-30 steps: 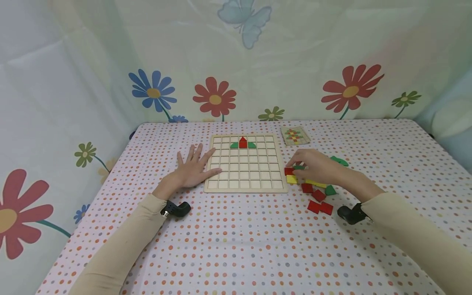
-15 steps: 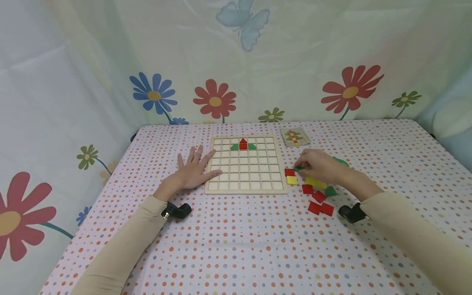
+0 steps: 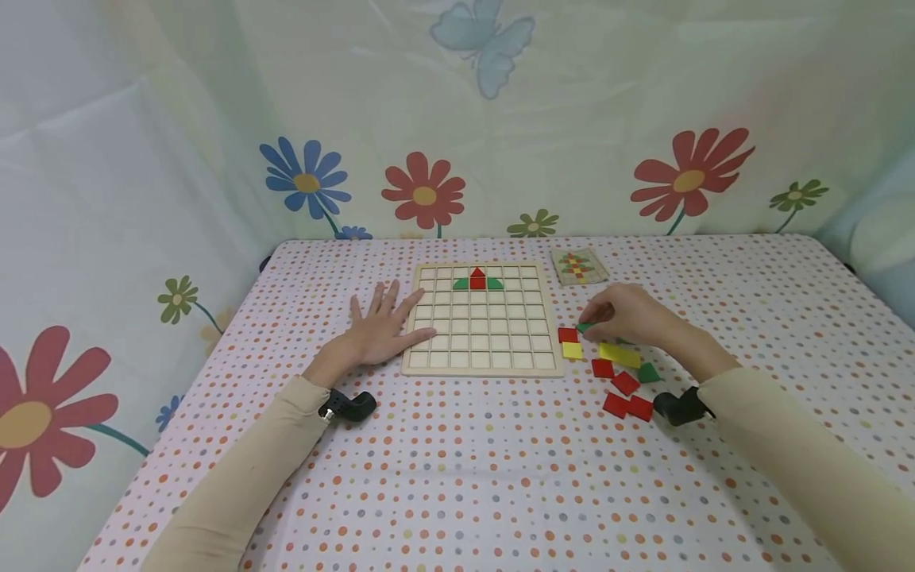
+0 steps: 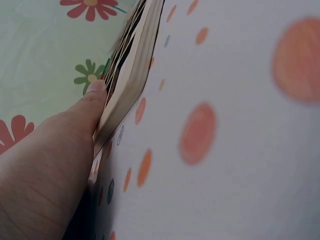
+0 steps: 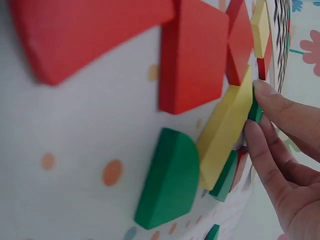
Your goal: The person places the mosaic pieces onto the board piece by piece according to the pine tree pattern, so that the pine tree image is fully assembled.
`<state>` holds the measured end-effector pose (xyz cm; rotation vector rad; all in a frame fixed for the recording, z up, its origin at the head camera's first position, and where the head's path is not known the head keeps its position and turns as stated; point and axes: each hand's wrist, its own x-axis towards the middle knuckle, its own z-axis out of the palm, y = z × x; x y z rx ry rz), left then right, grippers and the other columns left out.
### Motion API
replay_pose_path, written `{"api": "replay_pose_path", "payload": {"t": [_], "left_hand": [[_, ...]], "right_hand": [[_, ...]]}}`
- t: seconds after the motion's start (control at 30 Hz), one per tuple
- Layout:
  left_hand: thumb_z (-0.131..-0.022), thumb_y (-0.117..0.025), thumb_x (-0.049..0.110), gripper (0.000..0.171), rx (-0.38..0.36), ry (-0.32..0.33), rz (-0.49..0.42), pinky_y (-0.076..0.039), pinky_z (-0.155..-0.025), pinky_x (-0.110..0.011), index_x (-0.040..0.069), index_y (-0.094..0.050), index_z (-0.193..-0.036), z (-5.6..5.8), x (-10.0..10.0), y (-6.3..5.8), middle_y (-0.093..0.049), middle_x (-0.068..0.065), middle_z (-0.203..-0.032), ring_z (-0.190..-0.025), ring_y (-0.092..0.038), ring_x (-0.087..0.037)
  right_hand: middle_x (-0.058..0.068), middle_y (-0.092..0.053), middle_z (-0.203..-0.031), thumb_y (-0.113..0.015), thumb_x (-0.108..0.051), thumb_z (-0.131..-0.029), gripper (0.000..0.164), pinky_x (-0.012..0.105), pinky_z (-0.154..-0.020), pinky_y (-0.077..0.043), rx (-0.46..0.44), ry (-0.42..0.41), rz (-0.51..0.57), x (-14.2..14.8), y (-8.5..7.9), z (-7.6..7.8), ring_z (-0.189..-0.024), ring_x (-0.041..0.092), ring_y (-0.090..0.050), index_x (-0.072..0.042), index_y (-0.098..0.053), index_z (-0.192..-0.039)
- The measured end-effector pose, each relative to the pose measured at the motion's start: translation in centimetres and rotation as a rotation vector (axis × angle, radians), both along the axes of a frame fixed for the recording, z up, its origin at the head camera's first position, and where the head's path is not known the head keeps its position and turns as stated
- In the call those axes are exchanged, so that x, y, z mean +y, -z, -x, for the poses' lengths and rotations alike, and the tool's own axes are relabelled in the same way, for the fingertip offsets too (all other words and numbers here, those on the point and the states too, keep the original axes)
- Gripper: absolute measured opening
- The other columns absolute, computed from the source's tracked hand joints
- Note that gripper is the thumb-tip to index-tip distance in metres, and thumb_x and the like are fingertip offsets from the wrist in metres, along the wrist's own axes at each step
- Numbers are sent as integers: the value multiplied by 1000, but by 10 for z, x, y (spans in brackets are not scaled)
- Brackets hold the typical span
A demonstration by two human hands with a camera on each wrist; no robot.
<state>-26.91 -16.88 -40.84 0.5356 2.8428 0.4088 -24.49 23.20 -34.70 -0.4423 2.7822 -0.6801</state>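
Green tile [image 3: 584, 326] — pinched by the right hand [image 3: 629, 312], right of frame centre, long axis unclear; gridded board [image 3: 480, 325] lies leftward; left hand [image 3: 377, 334] nearer it, fingers spread.

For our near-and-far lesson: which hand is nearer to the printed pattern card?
The right hand. It is just on the near side of the printed pattern card, pinching a green tile; the left hand is at the left edge of the wooden grid board.

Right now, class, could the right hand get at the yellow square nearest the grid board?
Likely yes: the yellow square lies uncovered near the right hand, though that hand pinches a green piece.
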Motion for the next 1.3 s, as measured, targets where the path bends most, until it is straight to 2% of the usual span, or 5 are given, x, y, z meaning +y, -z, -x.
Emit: {"api": "replay_pose_path", "payload": {"t": [0.3, 0.53, 0.67, 1.0, 1.3], "left_hand": [[-101, -40, 75, 90, -5, 0, 4, 17, -117, -72, 29, -6, -171, -1, -1, -1, 12, -16, -174, -159, 18, -37], [-100, -37, 77, 91, -4, -5, 11, 17, -117, -72, 30, -5, -170, -1, -4, 0, 12, -15, -174, -159, 18, -36], [-100, -38, 77, 91, -8, -4, 10, 17, -117, -72, 29, -6, -171, -3, -6, 0, 11, -17, -174, -159, 18, -37], [-101, -39, 74, 88, 11, -4, 8, 17, -116, -73, 30, -6, -171, 1, -6, 3, 11, -16, -175, -159, 18, -36], [-102, -39, 74, 88, 3, 7, 4, 16, -116, -74, 30, -5, -170, 0, -1, -1, 11, -16, -175, -159, 18, -37]], "right_hand": [[9, -76, -91, -85, -3, -86, 15, 36, -72, -57, 32, 48, 30, -2, 2, -2, -80, 22, -66, 2, -79, -99], [17, -77, -100, -85, -6, -88, 20, 33, -64, -54, -7, 156, 159, -4, 6, -7, -77, 21, -69, 3, -80, -105], [18, -77, -105, -81, -4, -91, 19, 33, -67, -52, -11, 184, 198, -6, 9, -10, -80, 21, -68, 2, -80, -109], [18, -77, -106, -75, -3, -96, 14, 30, -69, -50, 127, 161, 224, -16, 8, -8, -99, 33, -69, 0, -80, -109], [16, -76, -102, -75, 0, -95, 6, 27, -72, -55, 223, 0, 306, -51, 6, 4, -95, 32, -71, 1, -80, -98]]}}
